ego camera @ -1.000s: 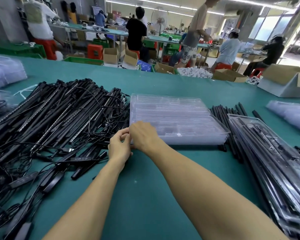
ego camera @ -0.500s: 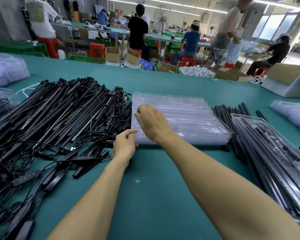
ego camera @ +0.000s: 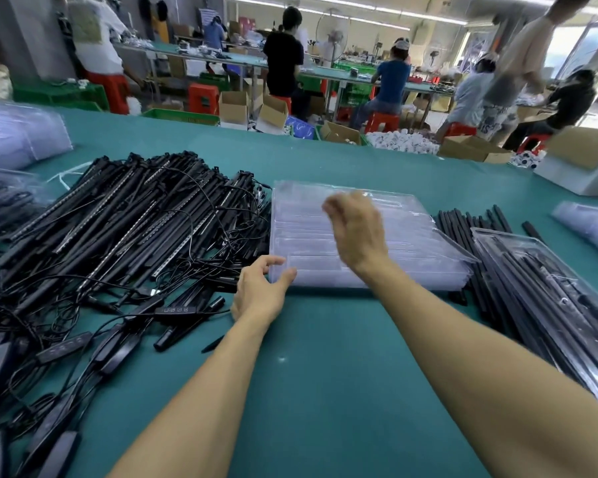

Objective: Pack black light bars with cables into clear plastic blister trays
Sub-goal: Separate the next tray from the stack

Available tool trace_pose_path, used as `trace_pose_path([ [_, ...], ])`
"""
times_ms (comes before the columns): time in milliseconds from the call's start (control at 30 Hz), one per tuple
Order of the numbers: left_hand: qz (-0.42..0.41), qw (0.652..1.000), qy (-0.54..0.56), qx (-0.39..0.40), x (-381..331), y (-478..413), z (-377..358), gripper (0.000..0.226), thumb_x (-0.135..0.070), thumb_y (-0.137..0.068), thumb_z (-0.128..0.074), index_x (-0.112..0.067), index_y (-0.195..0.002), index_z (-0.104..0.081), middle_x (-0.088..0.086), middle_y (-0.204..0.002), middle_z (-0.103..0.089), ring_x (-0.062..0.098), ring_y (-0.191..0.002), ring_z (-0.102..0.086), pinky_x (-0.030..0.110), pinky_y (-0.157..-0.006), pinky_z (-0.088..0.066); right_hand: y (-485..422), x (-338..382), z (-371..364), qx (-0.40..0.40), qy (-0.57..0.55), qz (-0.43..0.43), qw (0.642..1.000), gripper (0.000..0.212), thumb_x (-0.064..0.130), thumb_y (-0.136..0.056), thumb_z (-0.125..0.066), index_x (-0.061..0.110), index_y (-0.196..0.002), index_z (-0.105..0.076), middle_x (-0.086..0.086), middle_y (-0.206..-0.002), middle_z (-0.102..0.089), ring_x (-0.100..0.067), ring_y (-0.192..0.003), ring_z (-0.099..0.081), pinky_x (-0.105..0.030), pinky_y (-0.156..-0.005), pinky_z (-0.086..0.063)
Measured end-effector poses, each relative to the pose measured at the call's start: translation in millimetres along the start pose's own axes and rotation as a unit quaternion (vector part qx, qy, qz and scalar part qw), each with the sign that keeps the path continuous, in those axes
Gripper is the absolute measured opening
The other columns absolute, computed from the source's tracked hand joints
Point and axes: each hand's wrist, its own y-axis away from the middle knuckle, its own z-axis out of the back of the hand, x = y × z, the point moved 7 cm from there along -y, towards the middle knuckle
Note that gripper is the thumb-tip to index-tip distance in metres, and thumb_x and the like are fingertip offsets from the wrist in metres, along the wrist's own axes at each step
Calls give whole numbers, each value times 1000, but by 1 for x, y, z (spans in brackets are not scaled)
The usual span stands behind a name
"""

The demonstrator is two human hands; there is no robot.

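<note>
A stack of clear plastic blister trays (ego camera: 411, 243) lies on the green table in front of me. Left of it sprawls a big pile of black light bars with cables and inline controllers (ego camera: 135, 219). My left hand (ego camera: 259, 288) touches the stack's near left corner, thumb against the front edge and fingers along the left side. Above the middle of the stack hovers my right hand (ego camera: 356, 232), blurred, with its fingers bent downward; whether it holds a tray is unclear.
Filled blister trays (ego camera: 549, 288) are stacked at the right, with loose black bars (ego camera: 463, 229) between them and the empty stack. Bagged clear trays (ego camera: 14, 132) lie far left. A white box (ego camera: 584, 160) stands far right. People work at benches behind.
My right hand has lifted from the stack's near left corner and swung up and right over its middle. My left hand stayed at the corner and spread its fingers.
</note>
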Motion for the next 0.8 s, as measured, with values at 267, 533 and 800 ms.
trace_pose_path([
  [267,-64,997,-40,-6,-6,4,-1,23,-53,-84,-69,-45,-104,-60,-10,-121,-53,10,-92,-50,35,-79,-43,-24,124,103,-153,69,223,960,21,19,-94,-54,9,-82,-67,-8,-74,-57,-21,-71,-50,-33,-58,-38],
  [533,-258,933,-251,-15,-2,73,22,26,-18,-78,-75,-22,-99,-61,-5,-95,-62,21,-84,-62,31,-70,-49,170,133,78,40,104,193,975,7,17,-75,-61,24,-73,-63,2,-69,-55,-22,-63,-49,-34,-52,-41],
  [800,-316,878,-356,52,16,36,92,24,-3,-92,-59,-12,-112,-70,6,-106,-62,27,-93,-60,43,-82,-53,247,137,37,87,61,205,973,27,42,-79,-65,26,-59,-60,7,-56,-45,-14,-51,-43,-22,-51,-39],
])
